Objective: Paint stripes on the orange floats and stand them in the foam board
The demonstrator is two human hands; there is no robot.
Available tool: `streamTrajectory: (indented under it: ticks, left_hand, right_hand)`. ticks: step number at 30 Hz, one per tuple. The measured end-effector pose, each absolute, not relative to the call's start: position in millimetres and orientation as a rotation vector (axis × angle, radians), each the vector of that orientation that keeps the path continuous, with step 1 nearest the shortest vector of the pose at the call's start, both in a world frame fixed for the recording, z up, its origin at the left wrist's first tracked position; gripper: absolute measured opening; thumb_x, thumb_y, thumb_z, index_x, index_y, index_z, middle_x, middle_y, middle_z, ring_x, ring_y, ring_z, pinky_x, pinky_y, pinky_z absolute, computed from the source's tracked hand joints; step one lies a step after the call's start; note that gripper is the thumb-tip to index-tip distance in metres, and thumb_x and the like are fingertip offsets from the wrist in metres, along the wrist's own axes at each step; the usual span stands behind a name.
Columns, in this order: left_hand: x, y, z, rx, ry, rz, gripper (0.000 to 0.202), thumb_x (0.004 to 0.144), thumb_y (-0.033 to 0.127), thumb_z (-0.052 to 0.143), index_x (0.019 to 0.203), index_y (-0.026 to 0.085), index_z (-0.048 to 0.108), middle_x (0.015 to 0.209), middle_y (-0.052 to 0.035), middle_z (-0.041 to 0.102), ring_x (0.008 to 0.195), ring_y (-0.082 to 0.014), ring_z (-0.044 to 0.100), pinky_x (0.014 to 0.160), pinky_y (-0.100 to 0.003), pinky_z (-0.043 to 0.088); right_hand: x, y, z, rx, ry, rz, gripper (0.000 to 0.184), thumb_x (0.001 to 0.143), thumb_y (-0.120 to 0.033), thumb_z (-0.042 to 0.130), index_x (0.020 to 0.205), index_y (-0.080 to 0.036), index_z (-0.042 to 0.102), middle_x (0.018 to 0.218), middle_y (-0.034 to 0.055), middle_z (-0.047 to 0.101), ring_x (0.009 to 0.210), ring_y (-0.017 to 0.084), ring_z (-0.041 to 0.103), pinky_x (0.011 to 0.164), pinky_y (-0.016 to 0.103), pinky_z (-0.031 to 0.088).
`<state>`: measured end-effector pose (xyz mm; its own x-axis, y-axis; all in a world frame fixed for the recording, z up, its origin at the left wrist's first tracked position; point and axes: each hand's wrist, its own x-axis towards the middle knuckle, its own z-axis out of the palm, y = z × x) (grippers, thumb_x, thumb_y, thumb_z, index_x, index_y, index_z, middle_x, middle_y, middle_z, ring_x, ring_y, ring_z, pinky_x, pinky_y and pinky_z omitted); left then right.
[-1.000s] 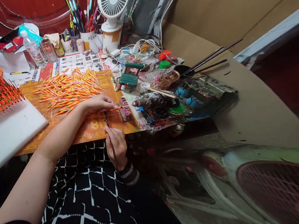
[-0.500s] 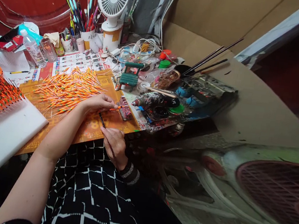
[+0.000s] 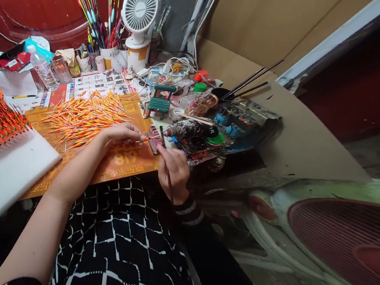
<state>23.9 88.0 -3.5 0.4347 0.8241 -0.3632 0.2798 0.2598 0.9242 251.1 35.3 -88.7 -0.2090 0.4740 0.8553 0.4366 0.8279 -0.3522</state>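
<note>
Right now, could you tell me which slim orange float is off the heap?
The float pinched in the left hand, tip at the paint-smeared block by the right hand's thin brush; the rest are in the heap or white foam.

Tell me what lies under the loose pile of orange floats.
An orange printed sheet shows around the pile of floats, with a catalogue page at its far edge; the middle is covered.

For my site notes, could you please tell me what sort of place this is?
Likely a hobby workbench for painting fishing floats: a heap of orange floats, paint-stained pots, and the right hand holding a fine brush beside the float in the left hand.
</note>
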Motion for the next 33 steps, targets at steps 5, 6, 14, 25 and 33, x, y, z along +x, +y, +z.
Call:
streamTrajectory:
  ticks: [5, 6, 14, 25, 33]
  left_hand:
    - [17.6, 84.4, 3.5, 1.308, 1.044, 0.498, 0.044, 0.061, 0.049, 0.087, 0.054, 0.014, 0.061, 0.042, 0.0045, 0.041, 0.040, -0.0042, 0.031, 0.043, -0.022, 0.018]
    - [15.6, 83.9, 4.5, 1.314, 1.021, 0.496, 0.043, 0.061, 0.049, 0.088, 0.056, 0.013, 0.064, 0.042, 0.0040, 0.042, 0.040, -0.0046, 0.032, 0.043, -0.022, 0.018]
    - [10.4, 46.7, 14.5, 1.293, 1.029, 0.704, 0.040, 0.075, 0.049, 0.079, 0.073, 0.010, 0.072, 0.052, 0.0011, 0.053, 0.044, -0.0049, 0.039, 0.046, -0.021, 0.027]
    - [23.9, -69.2, -28.5, 1.234, 1.326, 1.444, 0.043, 0.070, 0.057, 0.081, 0.078, 0.016, 0.071, 0.068, -0.0004, 0.062, 0.052, -0.0088, 0.053, 0.052, -0.025, 0.043]
    - [-102.6, -177.7, -26.5, 1.513, 2.212, 1.280, 0.013, 0.082, 0.031, 0.074, 0.086, 0.019, 0.074, 0.086, -0.0046, 0.072, 0.078, -0.0142, 0.064, 0.077, -0.026, 0.048]
  right_hand:
    - [259.6, 63.0, -67.7, -0.917, -1.929, -0.156, 0.031, 0.101, -0.024, 0.053, 0.129, -0.022, 0.069, 0.116, 0.0133, 0.070, 0.108, 0.027, 0.059, 0.094, 0.043, 0.047]
    - [259.6, 64.3, -63.9, -0.923, -1.944, -0.179, 0.029, 0.101, -0.025, 0.055, 0.126, -0.022, 0.070, 0.115, 0.0126, 0.070, 0.106, 0.026, 0.059, 0.092, 0.042, 0.045]
    - [235.9, 43.2, -48.5, -0.766, -1.853, -0.050, 0.018, 0.099, -0.023, 0.057, 0.106, -0.021, 0.074, 0.098, 0.0093, 0.071, 0.094, 0.024, 0.059, 0.085, 0.039, 0.048]
    - [171.4, -20.7, -60.9, -0.522, -1.789, 0.494, 0.011, 0.096, -0.028, 0.064, 0.094, -0.020, 0.071, 0.086, 0.0051, 0.072, 0.080, 0.021, 0.066, 0.076, 0.035, 0.054]
    - [175.6, -27.4, -78.2, -0.424, -1.889, 0.693, 0.023, 0.097, -0.045, 0.061, 0.104, -0.028, 0.074, 0.096, 0.0088, 0.076, 0.083, 0.026, 0.072, 0.075, 0.043, 0.056]
